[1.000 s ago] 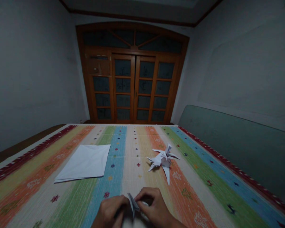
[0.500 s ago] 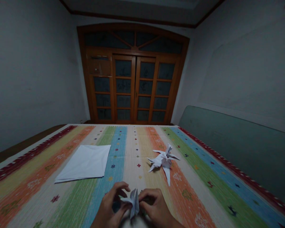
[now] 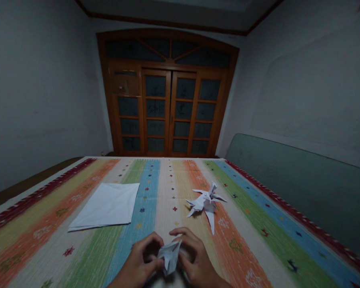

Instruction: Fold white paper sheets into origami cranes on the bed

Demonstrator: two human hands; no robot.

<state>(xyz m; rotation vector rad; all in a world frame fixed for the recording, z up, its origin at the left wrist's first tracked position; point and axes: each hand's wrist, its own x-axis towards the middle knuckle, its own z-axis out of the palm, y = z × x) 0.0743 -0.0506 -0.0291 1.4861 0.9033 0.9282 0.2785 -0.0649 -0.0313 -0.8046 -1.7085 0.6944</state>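
A small folded piece of white paper (image 3: pixel 169 256), like an origami figure, is between my two hands at the near edge of the view. My left hand (image 3: pixel 142 256) is closed on its left side, with thumb and fingertips at the paper. On the other side, my right hand (image 3: pixel 195 256) pinches the paper's right edge, index finger bent over the top. Beyond the right hand, a white origami figure (image 3: pixel 206 202) with several pointed limbs lies on the cloth. Parts of the held paper are hidden by my fingers.
Sheets of white paper (image 3: pixel 108 206) lie stacked at the left on a striped tablecloth (image 3: pixel 165 192). A wooden door with glass panes (image 3: pixel 171 112) stands beyond the table. Along the right side runs a pale green board (image 3: pixel 294 172).
The folded paper has turned, so a broader face now shows instead of its narrow edge. The right-hand fingers have lifted and bent over the paper's top. The papers on the cloth stay put.
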